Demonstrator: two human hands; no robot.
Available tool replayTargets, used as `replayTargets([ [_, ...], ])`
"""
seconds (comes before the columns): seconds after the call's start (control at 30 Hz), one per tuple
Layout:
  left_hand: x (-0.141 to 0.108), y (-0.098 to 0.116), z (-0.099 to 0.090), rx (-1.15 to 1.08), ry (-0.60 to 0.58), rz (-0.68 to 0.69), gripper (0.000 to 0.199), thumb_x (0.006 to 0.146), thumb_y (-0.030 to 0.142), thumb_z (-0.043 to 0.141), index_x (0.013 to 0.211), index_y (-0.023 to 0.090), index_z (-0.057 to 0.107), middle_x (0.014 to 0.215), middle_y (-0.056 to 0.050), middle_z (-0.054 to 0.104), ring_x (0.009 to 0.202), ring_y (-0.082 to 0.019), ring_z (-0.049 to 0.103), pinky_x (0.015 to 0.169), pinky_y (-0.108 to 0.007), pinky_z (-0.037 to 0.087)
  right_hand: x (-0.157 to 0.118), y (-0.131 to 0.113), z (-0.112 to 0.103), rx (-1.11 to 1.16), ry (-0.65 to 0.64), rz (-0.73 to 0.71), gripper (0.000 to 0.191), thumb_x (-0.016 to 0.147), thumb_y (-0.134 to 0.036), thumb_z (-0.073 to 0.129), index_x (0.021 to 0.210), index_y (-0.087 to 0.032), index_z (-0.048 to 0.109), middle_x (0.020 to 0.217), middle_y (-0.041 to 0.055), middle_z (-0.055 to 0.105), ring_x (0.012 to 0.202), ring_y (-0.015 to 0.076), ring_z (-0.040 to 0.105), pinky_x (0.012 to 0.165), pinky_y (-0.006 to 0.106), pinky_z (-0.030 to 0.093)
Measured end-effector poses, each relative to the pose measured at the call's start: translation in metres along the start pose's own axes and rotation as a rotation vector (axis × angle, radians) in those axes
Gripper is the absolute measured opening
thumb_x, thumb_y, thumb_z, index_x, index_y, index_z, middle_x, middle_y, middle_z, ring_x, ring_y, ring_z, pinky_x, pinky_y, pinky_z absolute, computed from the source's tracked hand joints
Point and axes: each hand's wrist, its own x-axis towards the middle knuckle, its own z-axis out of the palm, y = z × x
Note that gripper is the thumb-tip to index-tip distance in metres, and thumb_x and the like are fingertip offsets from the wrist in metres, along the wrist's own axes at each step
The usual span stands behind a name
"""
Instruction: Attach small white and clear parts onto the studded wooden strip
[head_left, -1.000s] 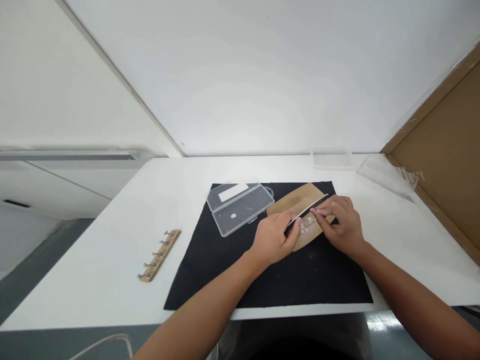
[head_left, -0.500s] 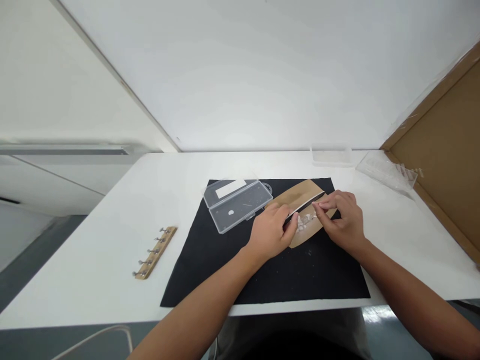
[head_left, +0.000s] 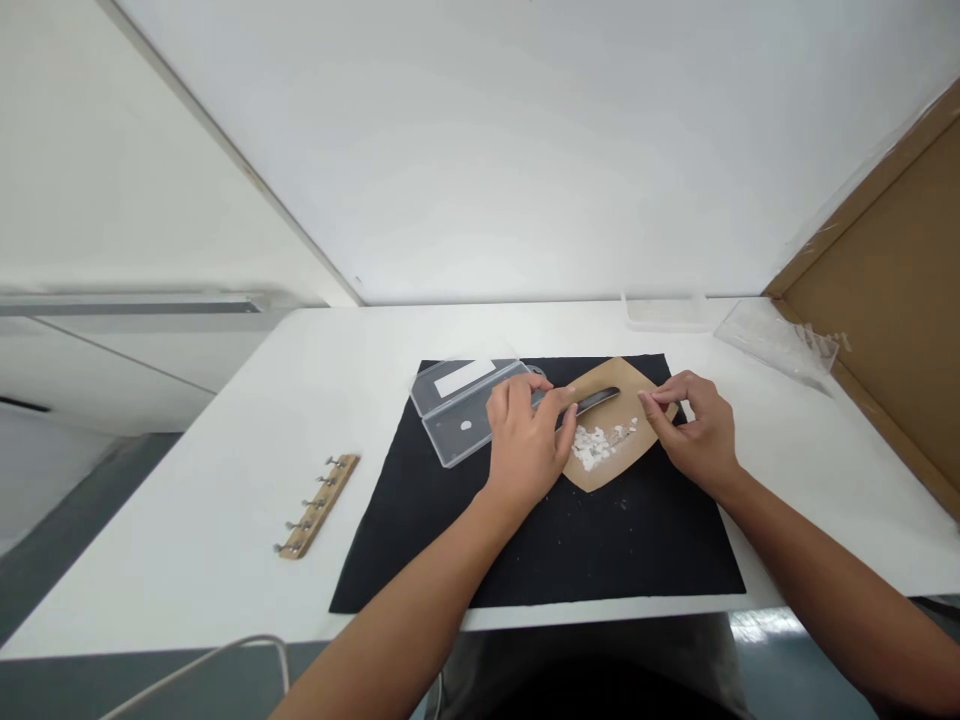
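My left hand (head_left: 529,430) grips a slim dark blade-like tool (head_left: 598,398), whose tip points right over a brown sheet (head_left: 615,468). White flakes (head_left: 592,447) lie in a heap on the sheet, just right of my left fingers. At the sheet's right edge, my right hand (head_left: 694,430) is closed with thumb and index finger pinched; what they hold, if anything, is too small to tell. Partly behind my left hand, an open clear plastic case (head_left: 450,425) with a white label lies on the black mat (head_left: 435,540).
A wooden strip with several metal pegs (head_left: 319,508) lies on the white table (head_left: 187,520) at the left. Clear plastic trays (head_left: 664,315) and a clear cover (head_left: 780,345) stand at the back right, beside a cardboard panel (head_left: 885,270).
My left hand has moved slightly left and up with the dark tool, partly covering the case. More of the sheet and flakes shows. My right hand has shifted slightly right.
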Motion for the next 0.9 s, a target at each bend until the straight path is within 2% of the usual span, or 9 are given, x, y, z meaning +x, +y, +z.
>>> replayTargets([
  [0.17,0.003,0.004,-0.007,-0.105,0.102,0.012,0.007,0.098,0.022,0.066,0.098,0.018,0.071,0.101,-0.010,0.062,0.096,-0.025,0.060,0.089,-0.043,0.043,0.000,0.002,0.000,0.008,-0.029,0.050,0.020,0.095,-0.030,0.074,0.082,-0.025,0.060,0.081,-0.0003,0.069,0.074,0.0193,0.067,0.078,0.041,0.052],
  [0.3,0.004,0.006,-0.012,-0.169,0.166,0.084,0.003,0.098,0.020,0.070,0.097,0.021,0.073,0.093,-0.005,0.067,0.089,-0.020,0.064,0.091,-0.042,0.040,0.000,0.004,-0.001,0.035,-0.071,0.134,0.020,0.097,-0.034,0.072,0.083,-0.025,0.062,0.093,0.0018,0.074,0.084,0.0211,0.070,0.079,0.040,0.054],
  [0.4,0.005,0.008,-0.014,-0.212,0.181,0.154,0.004,0.096,0.019,0.073,0.097,0.023,0.074,0.086,0.000,0.072,0.084,-0.018,0.066,0.094,-0.042,0.039,-0.002,0.005,0.001,0.137,-0.078,0.203,0.019,0.098,-0.038,0.071,0.086,-0.025,0.064,0.100,0.0037,0.074,0.091,0.0221,0.072,0.079,0.039,0.056],
  [0.53,0.006,0.010,-0.013,-0.306,0.156,0.238,0.013,0.096,0.019,0.075,0.106,0.028,0.076,0.089,0.002,0.079,0.089,-0.018,0.068,0.093,-0.040,0.042,-0.002,0.009,0.002,0.360,-0.061,0.278,0.022,0.100,-0.041,0.069,0.088,-0.025,0.059,0.100,0.0046,0.074,0.093,0.0225,0.073,0.084,0.041,0.059],
  [0.63,0.005,0.009,-0.010,-0.358,0.121,0.284,0.025,0.100,0.016,0.069,0.121,0.028,0.073,0.097,0.001,0.082,0.097,-0.019,0.071,0.092,-0.039,0.044,0.000,0.010,-0.001,0.335,-0.042,0.260,0.021,0.099,-0.041,0.069,0.089,-0.025,0.059,0.100,0.0051,0.074,0.097,0.0236,0.073,0.086,0.043,0.058],
  [0.73,0.000,0.008,-0.005,-0.427,0.004,0.245,0.041,0.107,0.012,0.051,0.144,0.027,0.057,0.097,-0.001,0.082,0.102,-0.020,0.072,0.093,-0.040,0.046,0.002,0.009,-0.005,0.210,-0.044,0.203,0.018,0.099,-0.037,0.069,0.089,-0.026,0.061,0.102,0.0045,0.075,0.096,0.0233,0.072,0.084,0.042,0.057],
  [0.83,-0.006,0.010,-0.002,-0.599,-0.125,0.090,0.054,0.111,0.016,0.037,0.163,0.021,0.027,0.073,0.002,0.073,0.081,-0.019,0.071,0.092,-0.040,0.053,0.003,0.006,-0.007,0.135,-0.053,0.140,0.014,0.099,-0.033,0.069,0.089,-0.026,0.062,0.101,0.0034,0.075,0.093,0.0227,0.072,0.080,0.040,0.056],
  [0.9,-0.009,0.012,-0.001,-0.718,-0.152,0.026,0.061,0.111,0.018,0.034,0.167,0.020,0.007,0.077,0.002,0.070,0.068,-0.017,0.066,0.086,-0.040,0.058,0.002,0.005,-0.007,0.119,-0.067,0.112,0.012,0.099,-0.032,0.069,0.090,-0.027,0.062,0.100,0.0032,0.075,0.091,0.0226,0.072,0.078,0.040,0.056],
])
